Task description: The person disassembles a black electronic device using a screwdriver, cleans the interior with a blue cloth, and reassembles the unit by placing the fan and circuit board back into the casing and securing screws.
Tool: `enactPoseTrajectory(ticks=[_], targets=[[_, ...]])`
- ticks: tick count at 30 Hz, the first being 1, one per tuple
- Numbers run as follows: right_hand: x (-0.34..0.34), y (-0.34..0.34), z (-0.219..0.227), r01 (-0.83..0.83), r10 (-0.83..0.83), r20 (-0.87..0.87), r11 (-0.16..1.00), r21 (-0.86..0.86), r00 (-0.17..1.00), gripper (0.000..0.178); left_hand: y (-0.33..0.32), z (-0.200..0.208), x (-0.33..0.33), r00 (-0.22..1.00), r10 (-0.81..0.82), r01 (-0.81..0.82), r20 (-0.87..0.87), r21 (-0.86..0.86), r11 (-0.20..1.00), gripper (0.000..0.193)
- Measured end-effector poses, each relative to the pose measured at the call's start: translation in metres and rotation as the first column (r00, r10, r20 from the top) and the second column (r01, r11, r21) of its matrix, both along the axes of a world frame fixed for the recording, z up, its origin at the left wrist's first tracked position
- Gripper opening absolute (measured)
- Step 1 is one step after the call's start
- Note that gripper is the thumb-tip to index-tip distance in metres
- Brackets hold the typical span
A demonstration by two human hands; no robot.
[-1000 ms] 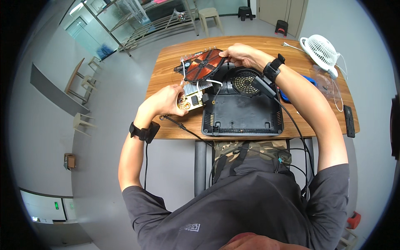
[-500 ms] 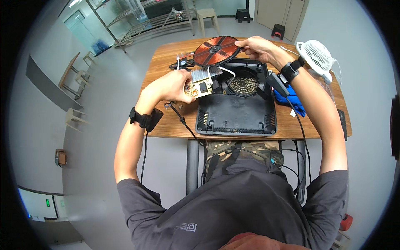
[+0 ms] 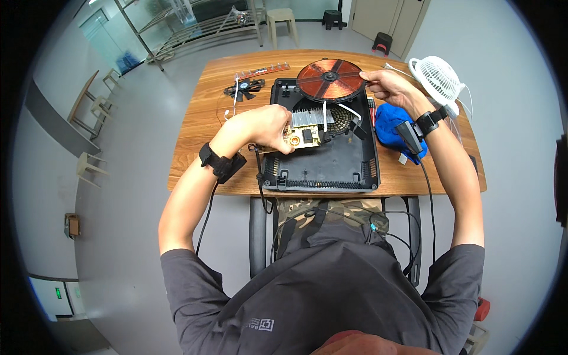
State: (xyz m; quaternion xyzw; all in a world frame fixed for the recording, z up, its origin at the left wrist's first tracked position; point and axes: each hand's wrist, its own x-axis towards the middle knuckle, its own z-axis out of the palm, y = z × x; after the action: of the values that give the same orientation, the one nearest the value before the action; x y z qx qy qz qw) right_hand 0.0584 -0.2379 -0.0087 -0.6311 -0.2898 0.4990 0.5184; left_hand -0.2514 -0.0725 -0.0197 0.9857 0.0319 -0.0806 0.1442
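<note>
Table [image 3: 195,139]: wooden; the black case [image 3: 325,168] lies flat on it, open side up.

Changes: one second ago the copper coil [image 3: 346,83] was over the table at the case's far left corner; it is now above the far part of the case. The circuit board [image 3: 309,141] was off the case's left side and now overlaps the case's interior. The small black fan [image 3: 245,89] and the red strip [image 3: 263,71], partly covered earlier, lie in plain view on the table.

Case contents: round grille [image 3: 341,121] in the far part, partly hidden by the board and white wires [image 3: 325,115]. Whether the board touches the case floor: cannot tell.

Orientation: coil is round, no long axis; copper face up, wires leaving its near edge. Board's long axis runs roughly left to right, metal fins [image 3: 312,117] along its far side.

Fingers: right hand [image 3: 393,89], thumb and forefinger pinched on the coil's right rim. Left hand [image 3: 266,127] clamped on the board's left end, thumb at the near side.
</note>
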Motion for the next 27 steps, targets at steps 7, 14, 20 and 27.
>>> enactPoseTrajectory(ticks=[7, 14, 20, 27], targets=[[-0.004, -0.009, 0.003, -0.031, 0.031, -0.007, 0.999, -0.008, 0.999, 0.024, -0.012, 0.012, -0.001, 0.998, 0.003, -0.003, -0.058, -0.005, 1.0, 0.055], [0.007, -0.012, -0.011, -0.053, 0.054, -0.064, 0.999, 0.009, 0.996, 0.015, -0.019, -0.003, 0.014, 0.993, -0.118, 0.118, 0.007, 0.018, 0.993, 0.059], [0.013, -0.017, -0.035, -0.018, 0.014, -0.063, 0.998, -0.058, 0.998, 0.015, -0.024, -0.023, 0.024, 0.99, -0.143, 0.143, -0.007, 0.077, 0.987, 0.059], [0.015, -0.015, -0.054, -0.05, 0.046, -0.049, 0.995, -0.083, 0.998, 0.016, -0.031, -0.041, 0.033, 0.986, -0.168, 0.168, -0.011, 0.097, 0.981, 0.062]])
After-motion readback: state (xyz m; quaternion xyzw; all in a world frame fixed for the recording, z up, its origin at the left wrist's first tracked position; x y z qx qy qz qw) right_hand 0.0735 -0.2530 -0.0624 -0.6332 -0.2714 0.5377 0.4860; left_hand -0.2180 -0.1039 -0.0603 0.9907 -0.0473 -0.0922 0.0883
